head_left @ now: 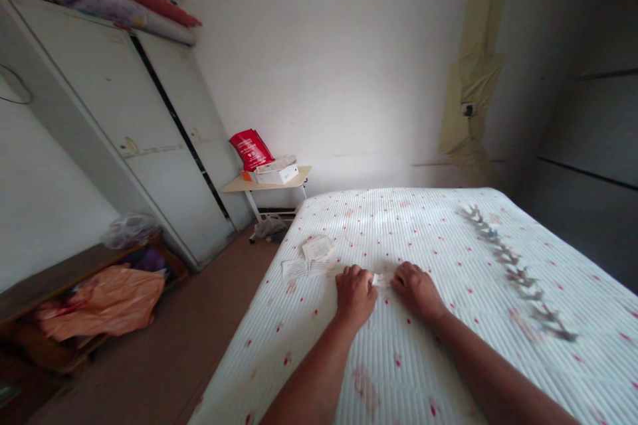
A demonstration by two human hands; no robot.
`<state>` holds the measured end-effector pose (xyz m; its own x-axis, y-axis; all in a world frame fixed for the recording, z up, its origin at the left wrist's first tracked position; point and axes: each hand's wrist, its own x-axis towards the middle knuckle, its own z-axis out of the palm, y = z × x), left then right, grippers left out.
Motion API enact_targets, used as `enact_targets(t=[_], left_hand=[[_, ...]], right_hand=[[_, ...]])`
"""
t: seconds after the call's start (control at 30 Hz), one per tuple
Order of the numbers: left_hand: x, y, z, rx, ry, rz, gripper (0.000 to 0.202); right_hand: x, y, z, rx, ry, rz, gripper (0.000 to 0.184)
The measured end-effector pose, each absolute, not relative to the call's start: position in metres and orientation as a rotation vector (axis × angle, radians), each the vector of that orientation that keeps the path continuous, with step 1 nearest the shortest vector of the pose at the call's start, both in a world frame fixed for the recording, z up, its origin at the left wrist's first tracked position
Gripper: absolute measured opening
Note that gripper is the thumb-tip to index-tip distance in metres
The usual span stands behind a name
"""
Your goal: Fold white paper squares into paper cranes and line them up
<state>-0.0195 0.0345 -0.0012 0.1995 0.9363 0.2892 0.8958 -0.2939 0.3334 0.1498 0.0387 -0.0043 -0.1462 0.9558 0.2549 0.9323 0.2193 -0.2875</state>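
My left hand (355, 293) and my right hand (417, 291) rest low over the bed, fingers curled. Between them is a small white strip of folded paper (383, 279), its left end pinched by the left thumb and fingers. At its right end, the right fingertips close on it, partly hiding it. Left of my hands lie several printed paper pieces (318, 249) on the white quilted bed cover (399, 372) with red specks. Along the right side of the bed runs a row of small folded paper figures (518, 273), bird-like in shape and slightly blurred.
Beyond the bed's far left corner stands a small table (234, 184) with a red bag (252, 149) and a white box (278, 174). A grey cabinet (164, 146) and a low wooden bench holding orange cloth or plastic (107, 302) line the left. A wall socket (468, 109) is at the back.
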Motion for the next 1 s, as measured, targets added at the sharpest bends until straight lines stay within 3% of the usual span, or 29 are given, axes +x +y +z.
enact_targets(t=[0.23, 0.43, 0.77, 1.0], left_hand=[[-0.025, 0.038, -0.002, 2.288, 1.641, 0.702, 0.009], [-0.027, 0.036, -0.001, 2.320, 1.573, 0.746, 0.008], [-0.026, 0.039, 0.004, 2.374, 1.708, 0.615, 0.016], [-0.019, 0.034, 0.005, 2.398, 1.814, 0.543, 0.017]], right_hand=[[0.167, 0.036, -0.011, -1.428, -2.146, 0.218, 0.008], [0.171, 0.032, -0.012, -1.298, -2.163, 0.293, 0.015], [0.162, 0.037, -0.006, -1.548, -2.164, 0.255, 0.026], [0.150, 0.036, -0.001, -1.768, -2.138, 0.140, 0.020]])
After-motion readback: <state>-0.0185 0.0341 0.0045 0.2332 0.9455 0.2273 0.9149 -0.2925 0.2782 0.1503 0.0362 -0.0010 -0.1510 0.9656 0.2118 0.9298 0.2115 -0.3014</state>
